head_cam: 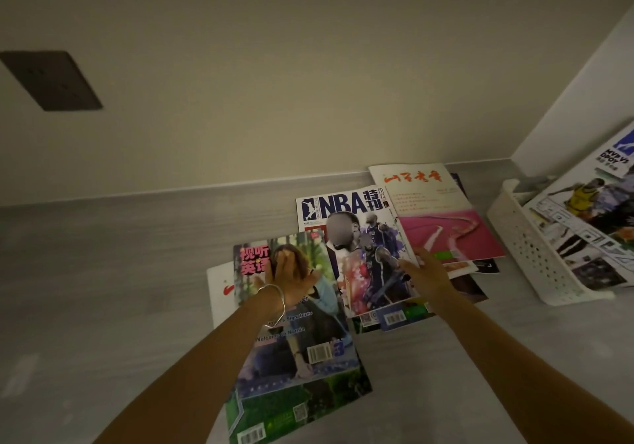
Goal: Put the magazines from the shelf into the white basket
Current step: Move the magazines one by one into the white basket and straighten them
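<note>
Where the beige wall [308,83] fills the upper half of the frame, the grey shelf [103,272] runs below it across the whole width. A loose spread of magazines lies at the centre of the shelf: a magazine with red Chinese lettering [308,340] overlaps a green-covered one [302,402] at the lower centre, an NBA magazine [346,203] lies just right of it, and a pink-covered magazine [446,224] overlaps the NBA one's right edge, with darker issues partly hidden beneath. At the right edge of the frame stands the white basket [525,248], perforated along its wall, with a basketball magazine [590,210] already lying tilted in it. The left hand [290,270] lies flat with straight fingers, pressing on the red-lettered cover. The right hand [427,270] reaches to the lower left corner of the pink-covered magazine and touches it; whether it grips that corner cannot be told. A dark socket plate [51,80] sits on the wall at the upper left. A thin silver bracelet [276,303] circles the left wrist.
</note>
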`<state>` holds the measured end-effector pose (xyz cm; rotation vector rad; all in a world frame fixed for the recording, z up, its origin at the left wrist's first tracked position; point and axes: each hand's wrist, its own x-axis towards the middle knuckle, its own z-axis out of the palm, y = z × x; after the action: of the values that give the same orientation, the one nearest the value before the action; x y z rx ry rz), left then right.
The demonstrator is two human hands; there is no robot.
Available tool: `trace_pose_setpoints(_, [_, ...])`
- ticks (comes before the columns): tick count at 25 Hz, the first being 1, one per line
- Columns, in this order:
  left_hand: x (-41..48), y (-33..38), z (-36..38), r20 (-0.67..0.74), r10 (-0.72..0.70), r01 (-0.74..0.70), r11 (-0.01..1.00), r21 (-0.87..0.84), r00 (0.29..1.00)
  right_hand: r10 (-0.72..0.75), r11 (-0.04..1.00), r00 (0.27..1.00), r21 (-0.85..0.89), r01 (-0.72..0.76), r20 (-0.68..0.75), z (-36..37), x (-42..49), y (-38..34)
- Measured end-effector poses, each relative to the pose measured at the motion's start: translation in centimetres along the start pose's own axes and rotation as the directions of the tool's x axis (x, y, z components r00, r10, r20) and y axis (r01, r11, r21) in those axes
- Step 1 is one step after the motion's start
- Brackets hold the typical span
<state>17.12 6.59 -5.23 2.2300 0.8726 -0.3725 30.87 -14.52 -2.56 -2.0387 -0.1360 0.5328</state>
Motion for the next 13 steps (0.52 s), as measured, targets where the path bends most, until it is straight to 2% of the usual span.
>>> trace_pose_setpoints(4, [0.3,1.4,-0.5,-0.006,-0.081,0.081,0.997,0.001,0.997,-0.183,0.981,0.981,0.054,0.187,-0.069,-2.1,-1.6,-2.0])
trace_pose_setpoints(6, [0.3,3.7,-1.4,0.044,-0.097,0.102,0.982,-0.158,0.994,-0.266,0.962,0.957,0.027,0.270,-0.113,-4.3,-2.1,-3.0])
trace_pose_setpoints(9, [0.1,8.9,-1.8,0.078,0.000,0.030,0.922,-0.387,0.997,-0.320,0.944,0.937,0.039,0.329,-0.140,-8.3,-2.9,-3.5])
trace_pose_setpoints(11, [0.0,12.7,-1.2,0.106,0.021,0.042,0.828,-0.559,0.994,-0.306,0.937,0.936,0.121,0.329,-0.176,-11.0,-3.7,-3.4])
trace_pose_setpoints(13, [0.0,16.5,-0.4,0.088,0.036,0.042,0.668,-0.743,0.995,-0.282,0.921,0.938,0.216,0.324,-0.202,-13.6,-4.4,-3.1])
